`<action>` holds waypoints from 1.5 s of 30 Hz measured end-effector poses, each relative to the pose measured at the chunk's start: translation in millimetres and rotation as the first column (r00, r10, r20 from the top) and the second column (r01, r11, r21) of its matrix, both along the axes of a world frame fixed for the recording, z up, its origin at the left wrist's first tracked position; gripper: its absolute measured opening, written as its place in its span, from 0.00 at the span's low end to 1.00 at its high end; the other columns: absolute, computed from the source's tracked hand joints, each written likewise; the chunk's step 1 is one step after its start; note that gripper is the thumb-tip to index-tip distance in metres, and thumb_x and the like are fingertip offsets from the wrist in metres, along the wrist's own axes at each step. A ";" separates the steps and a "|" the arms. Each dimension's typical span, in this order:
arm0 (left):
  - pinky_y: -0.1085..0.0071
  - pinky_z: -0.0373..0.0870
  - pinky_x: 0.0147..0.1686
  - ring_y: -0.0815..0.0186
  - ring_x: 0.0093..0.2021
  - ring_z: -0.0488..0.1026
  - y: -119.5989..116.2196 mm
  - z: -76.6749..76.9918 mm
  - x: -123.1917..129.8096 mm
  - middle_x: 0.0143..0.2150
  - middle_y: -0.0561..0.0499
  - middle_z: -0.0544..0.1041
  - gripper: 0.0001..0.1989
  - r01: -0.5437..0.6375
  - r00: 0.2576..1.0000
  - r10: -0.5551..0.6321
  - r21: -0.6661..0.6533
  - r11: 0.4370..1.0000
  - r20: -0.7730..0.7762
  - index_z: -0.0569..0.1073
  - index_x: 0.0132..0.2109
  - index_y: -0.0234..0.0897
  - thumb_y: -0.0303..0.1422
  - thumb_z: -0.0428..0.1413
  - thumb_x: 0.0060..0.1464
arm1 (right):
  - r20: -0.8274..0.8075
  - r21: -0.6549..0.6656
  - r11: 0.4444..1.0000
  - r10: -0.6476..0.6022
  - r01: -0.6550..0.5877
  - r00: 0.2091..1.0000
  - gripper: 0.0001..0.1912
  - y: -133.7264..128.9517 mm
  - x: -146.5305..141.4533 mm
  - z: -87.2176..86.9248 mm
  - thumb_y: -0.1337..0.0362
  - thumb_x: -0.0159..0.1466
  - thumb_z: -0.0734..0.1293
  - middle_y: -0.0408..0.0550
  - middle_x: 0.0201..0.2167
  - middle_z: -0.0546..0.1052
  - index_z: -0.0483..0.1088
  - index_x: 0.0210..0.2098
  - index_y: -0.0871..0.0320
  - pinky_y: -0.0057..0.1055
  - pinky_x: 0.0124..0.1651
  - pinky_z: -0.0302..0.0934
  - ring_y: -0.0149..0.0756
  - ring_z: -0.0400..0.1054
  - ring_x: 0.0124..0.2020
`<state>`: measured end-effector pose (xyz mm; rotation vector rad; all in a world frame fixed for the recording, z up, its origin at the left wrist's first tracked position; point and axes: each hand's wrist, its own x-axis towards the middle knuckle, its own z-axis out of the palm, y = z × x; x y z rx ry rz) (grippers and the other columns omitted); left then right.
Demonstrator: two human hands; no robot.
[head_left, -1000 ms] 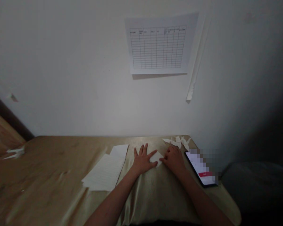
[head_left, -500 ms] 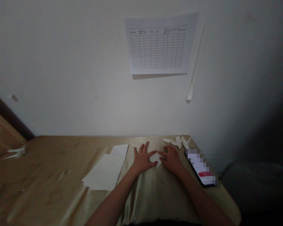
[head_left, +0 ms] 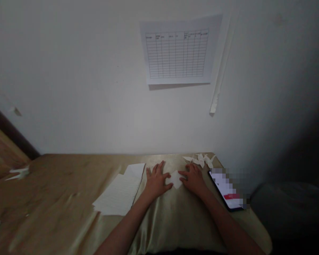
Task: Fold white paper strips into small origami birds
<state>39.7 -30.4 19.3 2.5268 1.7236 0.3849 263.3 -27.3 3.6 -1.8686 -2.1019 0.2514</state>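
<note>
A small white piece of paper [head_left: 176, 180], diamond-shaped and seemingly folded, lies flat on the cloth between my hands. My left hand [head_left: 156, 180] is beside its left corner, fingers spread, thumb and forefinger apart. On the other side, my right hand [head_left: 194, 180] keeps the paper's right edge under its thumb and forefinger, with its other fingers bent. Several pointed folded paper shapes [head_left: 201, 160] sit just beyond my right hand. To the left of my left forearm is a stack of lined paper sheets [head_left: 119, 194].
A phone [head_left: 230, 194], partly blurred out, lies at the table's right edge. Shiny gold-brown cloth [head_left: 55, 191] covers the table, with wrinkles. White scraps [head_left: 20, 172] lie at the far left. A printed table sheet [head_left: 178, 53] hangs on the wall behind.
My left hand has shifted left, off the small paper, uncovering more of it. My right hand stays almost in place at the paper's right edge.
</note>
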 end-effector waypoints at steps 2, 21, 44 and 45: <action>0.22 0.44 0.69 0.37 0.77 0.54 -4.1 2.6 -3.8 0.81 0.45 0.55 0.16 -0.007 1.000 0.007 0.010 1.000 -0.001 0.83 0.51 0.52 0.46 0.69 0.56 | -0.001 -0.010 1.000 0.000 0.000 1.000 0.20 -0.2 0.3 1.8 0.55 0.67 0.72 0.52 0.66 0.70 0.79 0.59 0.40 0.53 0.74 0.49 0.55 0.54 0.73; 0.22 0.43 0.69 0.39 0.76 0.55 -4.2 -6.8 0.0 0.80 0.42 0.55 0.25 0.050 0.999 -0.050 0.000 0.999 0.016 0.75 0.65 0.55 0.49 0.62 0.63 | 0.006 -0.015 1.000 0.024 -0.023 1.000 0.22 -1.6 -0.5 -1.0 0.56 0.70 0.68 0.51 0.71 0.67 0.76 0.62 0.41 0.52 0.74 0.46 0.53 0.53 0.74; 0.22 0.40 0.70 0.39 0.75 0.58 13.8 -12.9 6.7 0.79 0.44 0.60 0.22 0.111 0.994 -0.109 0.093 0.989 -0.022 0.80 0.59 0.56 0.51 0.64 0.60 | -0.013 0.043 0.999 0.024 -0.024 1.000 0.15 -1.2 -1.0 3.4 0.57 0.67 0.71 0.52 0.64 0.73 0.82 0.52 0.47 0.49 0.72 0.49 0.52 0.57 0.71; 0.22 0.40 0.70 0.39 0.74 0.59 12.7 -12.2 6.1 0.78 0.45 0.60 0.21 0.108 0.994 -0.106 0.092 0.990 -0.022 0.81 0.58 0.55 0.50 0.64 0.60 | -0.014 0.052 0.998 0.023 -0.022 1.000 0.14 -1.2 -0.5 4.0 0.56 0.67 0.71 0.52 0.63 0.74 0.83 0.50 0.47 0.49 0.72 0.49 0.52 0.57 0.70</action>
